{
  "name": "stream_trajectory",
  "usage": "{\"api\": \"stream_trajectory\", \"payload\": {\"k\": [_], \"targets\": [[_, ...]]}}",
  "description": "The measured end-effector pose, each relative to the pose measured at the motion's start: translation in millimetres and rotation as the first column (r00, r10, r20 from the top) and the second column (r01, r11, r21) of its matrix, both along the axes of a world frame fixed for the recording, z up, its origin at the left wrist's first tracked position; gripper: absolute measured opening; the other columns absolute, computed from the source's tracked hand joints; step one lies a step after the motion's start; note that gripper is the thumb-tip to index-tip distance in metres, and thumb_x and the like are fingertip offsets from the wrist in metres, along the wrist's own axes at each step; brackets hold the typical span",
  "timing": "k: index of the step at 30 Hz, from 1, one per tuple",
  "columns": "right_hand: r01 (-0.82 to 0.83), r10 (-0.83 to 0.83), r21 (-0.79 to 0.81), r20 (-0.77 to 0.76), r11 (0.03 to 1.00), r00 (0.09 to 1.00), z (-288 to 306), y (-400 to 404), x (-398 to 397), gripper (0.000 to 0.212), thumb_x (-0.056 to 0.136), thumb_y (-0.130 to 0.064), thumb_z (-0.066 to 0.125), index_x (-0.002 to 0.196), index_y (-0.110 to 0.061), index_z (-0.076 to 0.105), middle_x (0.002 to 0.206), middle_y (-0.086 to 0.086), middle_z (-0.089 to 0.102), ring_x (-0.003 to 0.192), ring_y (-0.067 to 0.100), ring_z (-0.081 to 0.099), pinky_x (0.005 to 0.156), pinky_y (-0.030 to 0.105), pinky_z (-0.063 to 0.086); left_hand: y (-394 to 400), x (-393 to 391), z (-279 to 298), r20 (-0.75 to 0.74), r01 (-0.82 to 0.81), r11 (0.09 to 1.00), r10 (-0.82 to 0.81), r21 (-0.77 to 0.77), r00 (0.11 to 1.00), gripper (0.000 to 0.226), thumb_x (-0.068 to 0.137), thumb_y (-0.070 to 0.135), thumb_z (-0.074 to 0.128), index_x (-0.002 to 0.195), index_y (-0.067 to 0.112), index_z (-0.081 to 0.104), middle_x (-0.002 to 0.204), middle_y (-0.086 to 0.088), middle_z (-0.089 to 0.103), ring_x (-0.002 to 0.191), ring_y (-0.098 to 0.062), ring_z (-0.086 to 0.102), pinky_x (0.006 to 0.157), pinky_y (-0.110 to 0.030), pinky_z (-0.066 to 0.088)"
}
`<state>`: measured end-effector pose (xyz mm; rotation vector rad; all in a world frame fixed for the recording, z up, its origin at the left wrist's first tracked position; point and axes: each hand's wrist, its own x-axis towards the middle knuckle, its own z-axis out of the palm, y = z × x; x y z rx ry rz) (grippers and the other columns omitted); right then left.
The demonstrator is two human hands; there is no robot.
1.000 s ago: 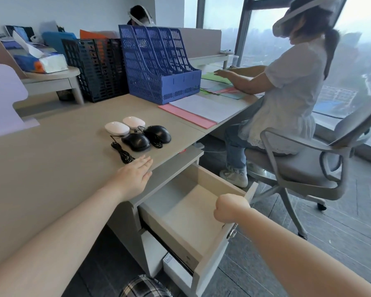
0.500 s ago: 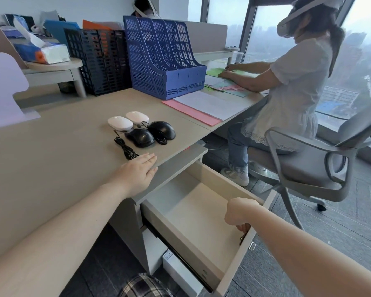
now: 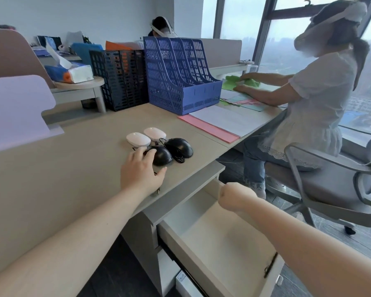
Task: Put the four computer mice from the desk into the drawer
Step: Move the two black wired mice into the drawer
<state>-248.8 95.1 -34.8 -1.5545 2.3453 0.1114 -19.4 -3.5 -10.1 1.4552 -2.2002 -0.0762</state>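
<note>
Pale and bare inside, the drawer [image 3: 219, 239] is seen pulled out under the desk [image 3: 58, 174], with the right hand [image 3: 236, 196] curled into a fist above it, holding nothing visible. The left hand [image 3: 140, 171] is laid on the desk, fingers [image 3: 149, 156] spread loosely over the near black mouse [image 3: 162, 156], no firm grasp shown. Just beyond, a second glossy black mouse [image 3: 179, 146] with a coiled cord and two smooth white mice [image 3: 138, 139] [image 3: 155, 133] are clustered together.

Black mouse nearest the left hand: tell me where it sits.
In the head view, that black mouse sits on the desk, left of the other black mouse, under the left hand's fingers.
</note>
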Motion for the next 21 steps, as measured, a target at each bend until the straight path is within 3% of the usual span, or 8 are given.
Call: {"api": "stream_trajectory", "payload": {"k": [3,5,8,12,16,18,21], "targets": [[0.012,0.006,-0.245,0.073,0.969,0.997,16.1,-22.8,13.4,0.02,0.081,-0.018,0.042,0.086,-0.01,0.061,0.091,0.006,0.065,0.087,0.029,0.062,0.069,0.031,0.048,-10.8,3.5,-3.5,0.011,-0.092,0.983,0.092,0.157,0.996,0.07,0.075,0.055,0.063,0.134,0.026,0.039,0.143,-0.005,0.036,0.128,-0.032,0.034,0.098,-0.043,0.041],[0.042,0.012,-0.407,0.128,0.913,0.992,24.5,-38.0,22.9,0.027,0.084,-0.024,0.044,0.102,-0.017,0.063,0.101,0.004,0.067,0.096,0.028,0.062,0.076,0.034,0.051,-17.2,4.6,-5.6,0.014,-0.104,0.973,0.104,0.206,0.995,0.076,0.074,0.06,0.063,0.136,0.026,0.035,0.144,-0.007,0.035,0.13,-0.033,0.031,0.104,-0.042,0.035],[0.02,0.063,-0.534,0.137,0.845,0.989,30.2,-62.5,33.8,0.038,0.089,-0.033,0.047,0.125,-0.021,0.052,0.117,0.005,0.061,0.113,0.027,0.053,0.084,0.038,0.049,-25.9,1.2,-5.2,-0.024,-0.09,0.965,0.098,0.245,0.995,0.083,0.071,0.063,0.064,0.137,0.023,0.035,0.142,-0.01,0.039,0.13,-0.034,0.033,0.107,-0.039,0.03],[0.039,0.113,-0.526,0.254,0.85,0.961,32.7,-94.7,43.9,0.059,0.084,-0.038,0.056,0.139,-0.031,0.035,0.137,0.005,0.045,0.132,0.029,0.034,0.095,0.044,0.041,-40.3,-8.9,-2.6,-0.043,-0.083,0.952,0.1,0.293,0.994,0.098,0.061,0.073,0.063,0.141,0.028,0.029,0.145,-0.007,0.036,0.131,-0.033,0.033,0.108,-0.039,0.031],[-0.022,0.155,-0.426,0.281,0.905,0.947,30.7,-123.3,47.3,0.081,0.078,-0.039,0.062,0.146,-0.04,0.018,0.153,0.005,0.029,0.142,0.031,0.022,0.108,0.051,0.035,-62.1,-19.6,-5.2,0.119,-0.084,0.925,0.042,0.371,0.992,0.114,0.05,0.088,0.05,0.146,0.039,0.014,0.159,0.003,0.013,0.141,-0.033,0.022,0.115,-0.041,0.024],[-0.043,0.171,-0.4,0.291,0.915,0.941,29.2,-133.9,46.9,0.084,0.076,-0.039,0.063,0.146,-0.043,0.016,0.154,0.005,0.027,0.142,0.033,0.025,0.111,0.05,0.033,-69.2,-24.8,-5.0,0.184,-0.071,0.929,0.003,0.364,0.983,0.106,0.054,0.085,0.048,0.145,0.041,0.015,0.159,0.002,0.015,0.142,-0.031,0.023,0.115,-0.041,0.023],[-0.07,0.198,-0.413,0.275,0.908,0.941,26.4,-141.3,46.5,0.074,0.077,-0.038,0.061,0.143,-0.042,0.027,0.147,0.005,0.035,0.134,0.034,0.036,0.107,0.044,0.039,-71.9,-31.4,1.8,0.181,-0.042,0.946,-0.018,0.32,0.983,0.074,0.065,0.067,0.057,0.13,0.035,0.039,0.141,-0.002,0.042,0.131,-0.026,0.039,0.105,-0.038,0.03]]}}
